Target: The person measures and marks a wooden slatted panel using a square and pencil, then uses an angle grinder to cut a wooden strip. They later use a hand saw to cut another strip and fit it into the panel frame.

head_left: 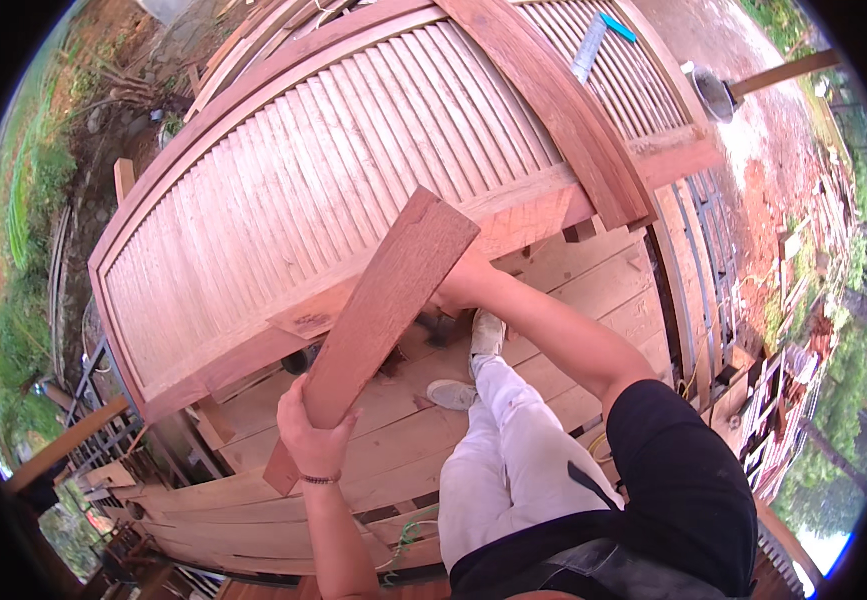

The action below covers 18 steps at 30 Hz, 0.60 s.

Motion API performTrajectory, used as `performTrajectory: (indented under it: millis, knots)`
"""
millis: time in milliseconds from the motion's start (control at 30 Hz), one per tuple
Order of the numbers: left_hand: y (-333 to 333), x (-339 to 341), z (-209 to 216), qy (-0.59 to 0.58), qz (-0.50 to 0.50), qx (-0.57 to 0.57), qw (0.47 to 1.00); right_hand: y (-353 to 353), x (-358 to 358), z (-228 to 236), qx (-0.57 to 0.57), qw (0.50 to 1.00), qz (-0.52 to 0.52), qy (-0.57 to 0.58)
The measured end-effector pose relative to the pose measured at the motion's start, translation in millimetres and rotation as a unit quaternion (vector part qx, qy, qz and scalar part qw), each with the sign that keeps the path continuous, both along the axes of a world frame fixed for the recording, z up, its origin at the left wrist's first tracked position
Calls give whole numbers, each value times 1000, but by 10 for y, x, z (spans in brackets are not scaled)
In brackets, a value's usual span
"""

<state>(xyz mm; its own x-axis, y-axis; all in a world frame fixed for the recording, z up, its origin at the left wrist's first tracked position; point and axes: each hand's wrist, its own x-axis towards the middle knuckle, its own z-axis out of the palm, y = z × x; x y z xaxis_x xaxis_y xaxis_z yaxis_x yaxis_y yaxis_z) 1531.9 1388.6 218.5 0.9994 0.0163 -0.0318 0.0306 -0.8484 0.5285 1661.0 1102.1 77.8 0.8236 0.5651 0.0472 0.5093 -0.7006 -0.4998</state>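
Observation:
A reddish-brown wooden board (393, 295) slants across the middle of the view, held up in front of me. Near its lower end, my left hand (315, 437) is closed round it, thumb on the face. My right hand (465, 280) grips the right edge close to the upper end; its fingers are mostly hidden behind the wood. Beyond the board lies a large louvred wooden panel (283, 200) with many slats inside a frame. The board's upper end overlaps the panel's near rail in view; whether they touch I cannot tell.
A long dark plank (563, 110) lies across the panel. Farther right, an L-shaped tool (589, 50) with a grey blade and teal arm rests on slats. Light planks (593, 290) form the floor under my feet. Metal railings (705, 240) and a bucket (710, 95) are to the right.

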Motion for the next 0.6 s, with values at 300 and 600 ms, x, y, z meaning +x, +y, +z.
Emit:
performTrajectory:
  millis: [300, 600]
  knots:
    - [-360, 864, -662, -69, -136, 140, 978, -606, -1519, 36, 88, 956, -281, 11]
    - [-708, 1347, -1031, -80, -257, 143, 952, -797, -4806, -446, -102, 745, -488, 443]
